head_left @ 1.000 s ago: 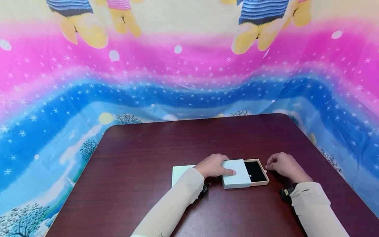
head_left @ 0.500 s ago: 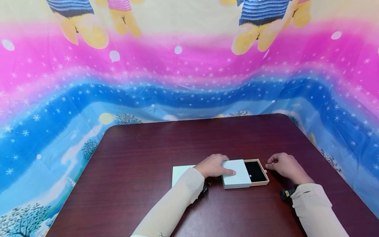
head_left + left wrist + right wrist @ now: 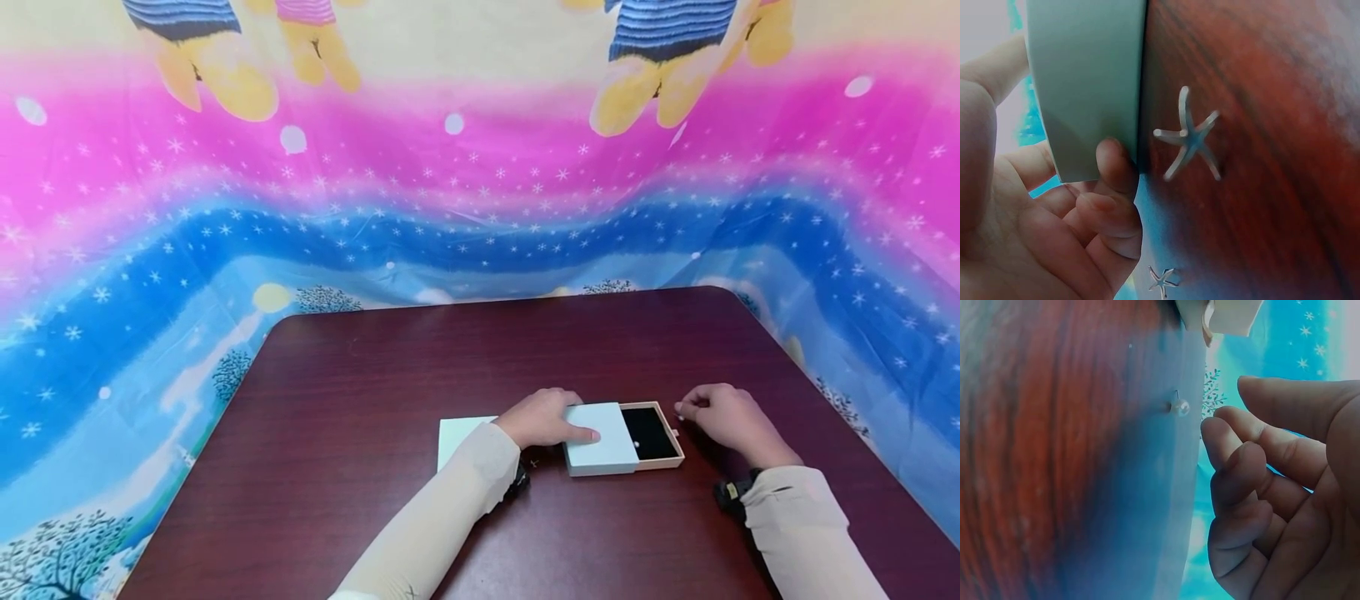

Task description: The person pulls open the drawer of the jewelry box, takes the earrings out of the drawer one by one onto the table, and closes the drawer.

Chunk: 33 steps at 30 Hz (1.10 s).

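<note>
My left hand [image 3: 542, 418] grips the white sleeve of a drawer-style jewelry box [image 3: 600, 442], thumb on top. From the sleeve's right end the cream drawer [image 3: 681, 458] sticks out partway, showing a black foam insert [image 3: 649, 429] with one small pearl [image 3: 637, 445] on it. Just right of the drawer is my right hand [image 3: 727, 421]. Its fingers curl loosely in the right wrist view, thumb apart from them. Past those fingertips, a pearl earring [image 3: 1180, 407] with a thin metal pin lies on the table. Two silver starfish-shaped pieces [image 3: 1190, 139] lie beside the sleeve in the left wrist view.
A second white box [image 3: 457, 435] sits to the left, partly covered by my left forearm. A small ribbon tab [image 3: 675, 432] sticks out from the drawer's front. Behind the dark red table [image 3: 450, 350] hangs a printed cloth [image 3: 480, 183].
My right hand has shifted slightly right, away from the drawer, and a small pearl now shows at its fingertips. The left hand and the box keep their places.
</note>
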### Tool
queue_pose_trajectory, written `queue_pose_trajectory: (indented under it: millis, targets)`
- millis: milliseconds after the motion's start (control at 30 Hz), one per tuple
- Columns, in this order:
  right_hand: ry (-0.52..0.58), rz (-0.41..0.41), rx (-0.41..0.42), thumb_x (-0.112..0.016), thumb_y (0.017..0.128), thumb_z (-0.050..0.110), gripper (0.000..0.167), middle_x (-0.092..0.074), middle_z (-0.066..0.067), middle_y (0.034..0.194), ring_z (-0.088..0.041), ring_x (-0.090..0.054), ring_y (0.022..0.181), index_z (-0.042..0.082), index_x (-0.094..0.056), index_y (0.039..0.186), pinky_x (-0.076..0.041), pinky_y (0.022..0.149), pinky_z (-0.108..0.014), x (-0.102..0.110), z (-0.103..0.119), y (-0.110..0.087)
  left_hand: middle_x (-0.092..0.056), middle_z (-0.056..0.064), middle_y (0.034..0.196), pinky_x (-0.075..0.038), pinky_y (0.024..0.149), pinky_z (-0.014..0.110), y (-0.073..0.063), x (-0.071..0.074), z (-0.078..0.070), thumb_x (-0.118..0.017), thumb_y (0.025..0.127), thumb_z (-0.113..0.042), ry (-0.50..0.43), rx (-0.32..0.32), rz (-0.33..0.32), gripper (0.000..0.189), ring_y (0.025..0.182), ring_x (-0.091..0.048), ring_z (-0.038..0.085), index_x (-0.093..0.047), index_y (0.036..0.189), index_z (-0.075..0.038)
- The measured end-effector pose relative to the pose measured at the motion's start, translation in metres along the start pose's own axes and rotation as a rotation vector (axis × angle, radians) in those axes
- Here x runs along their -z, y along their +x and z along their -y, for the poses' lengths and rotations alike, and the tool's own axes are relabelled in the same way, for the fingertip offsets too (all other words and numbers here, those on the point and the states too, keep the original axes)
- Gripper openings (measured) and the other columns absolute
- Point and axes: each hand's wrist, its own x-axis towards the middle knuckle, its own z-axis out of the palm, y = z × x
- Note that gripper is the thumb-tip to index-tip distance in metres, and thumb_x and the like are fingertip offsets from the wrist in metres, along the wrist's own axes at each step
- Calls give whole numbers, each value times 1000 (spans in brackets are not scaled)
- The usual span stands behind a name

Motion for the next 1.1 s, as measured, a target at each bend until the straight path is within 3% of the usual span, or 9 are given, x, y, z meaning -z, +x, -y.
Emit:
queue_pose_trajectory:
  millis: [933,1100]
  targets:
    - [45,-25,81,-65,95,24,13,-65,3,80,-15,-56,70,13,-73,96,-46,63,-35,3,23,-4,-59,-9,122,-45,89,26,2,-1,3,-68,82,-62,3,3,-2,66,111,-53,6,-60,132,-19]
    - [57,2,107,-66,94,21,12,-65,4,83,-14,-58,74,12,-73,98,-48,65,-35,2,26,-6,-59,-10,122,-45,89,27,2,-2,3,-68,82,-61,0,6,0,65,111,-53,6,-60,131,-20]
